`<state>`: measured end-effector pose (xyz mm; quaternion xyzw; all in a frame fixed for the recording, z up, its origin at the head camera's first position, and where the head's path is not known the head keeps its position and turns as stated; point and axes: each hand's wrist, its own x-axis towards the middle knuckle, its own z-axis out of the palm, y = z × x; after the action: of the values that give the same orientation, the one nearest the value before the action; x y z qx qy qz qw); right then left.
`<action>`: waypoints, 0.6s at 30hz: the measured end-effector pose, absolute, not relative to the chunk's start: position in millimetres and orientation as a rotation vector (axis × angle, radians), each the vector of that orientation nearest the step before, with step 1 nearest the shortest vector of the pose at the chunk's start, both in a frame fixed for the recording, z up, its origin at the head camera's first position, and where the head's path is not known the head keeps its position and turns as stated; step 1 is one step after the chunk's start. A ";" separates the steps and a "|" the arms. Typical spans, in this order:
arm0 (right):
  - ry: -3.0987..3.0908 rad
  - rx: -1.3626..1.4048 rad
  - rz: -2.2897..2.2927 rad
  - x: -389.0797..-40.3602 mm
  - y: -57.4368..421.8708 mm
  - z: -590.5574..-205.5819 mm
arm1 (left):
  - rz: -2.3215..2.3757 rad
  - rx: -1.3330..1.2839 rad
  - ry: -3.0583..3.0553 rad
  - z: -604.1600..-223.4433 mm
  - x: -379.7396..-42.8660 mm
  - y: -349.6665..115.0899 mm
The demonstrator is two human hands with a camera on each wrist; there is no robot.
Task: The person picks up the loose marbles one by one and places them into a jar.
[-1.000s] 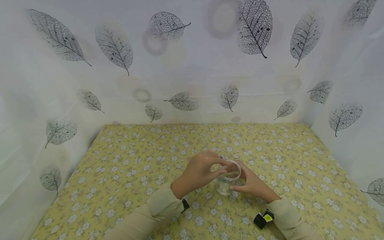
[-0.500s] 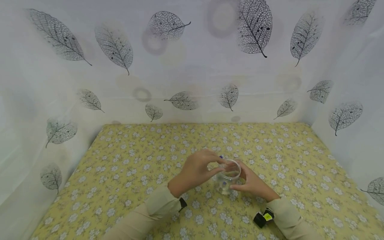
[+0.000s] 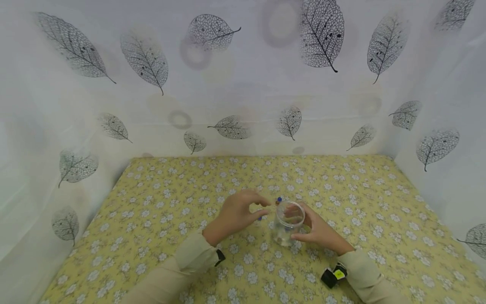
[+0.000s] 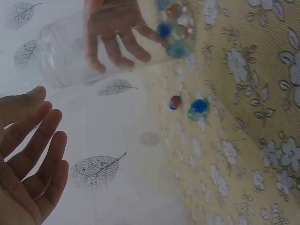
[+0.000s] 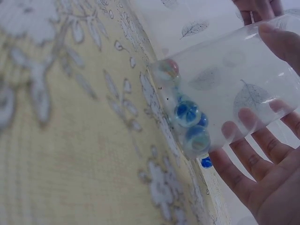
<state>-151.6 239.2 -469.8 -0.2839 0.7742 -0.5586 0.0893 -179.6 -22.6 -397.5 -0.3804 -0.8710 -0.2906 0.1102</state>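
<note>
A clear, wide-mouthed plastic jar (image 3: pixel 282 236) stands on the flowered cloth, mouth up. My right hand (image 3: pixel 320 234) grips it from the right, thumb at the near side and fingers round the far side. Several glass marbles (image 5: pixel 187 114), blue, clear and reddish, lie at the jar's bottom. My left hand (image 3: pixel 236 214) is held left of the jar with fingers loosely bent, thumb and fingertips apart and nothing between them. Outside the jar on the cloth lie a red-and-blue marble (image 4: pixel 175 102), a blue marble (image 4: pixel 199 106) and a pale green marble (image 4: pixel 192 114).
A yellow cloth (image 3: pixel 171 202) with white flowers covers the table. White sheets (image 3: pixel 243 93) printed with leaves hang behind it and at both sides. A black strap device (image 3: pixel 334 275) sits at the right wrist.
My left hand's fingertips have left the jar's mouth and moved left. A blue marble showed partway down inside the jar half a second ago. The right hand and jar stay put.
</note>
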 end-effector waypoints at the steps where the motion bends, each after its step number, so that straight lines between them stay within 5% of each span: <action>1: 2.308 -0.843 -1.658 -151.5 239.2 -470.0 | -0.855 -1.114 -2.585 -399.5 -180.8 -24.1; 18: 2.317 -0.843 -1.657 -151.5 238.6 -470.3 | -0.485 -1.123 -2.957 -439.3 -206.0 -24.6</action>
<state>-151.5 238.6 -470.3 -0.2827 0.7770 -0.5558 0.0854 -206.0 -24.6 -439.3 -0.3507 -0.9237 -0.1514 -0.0293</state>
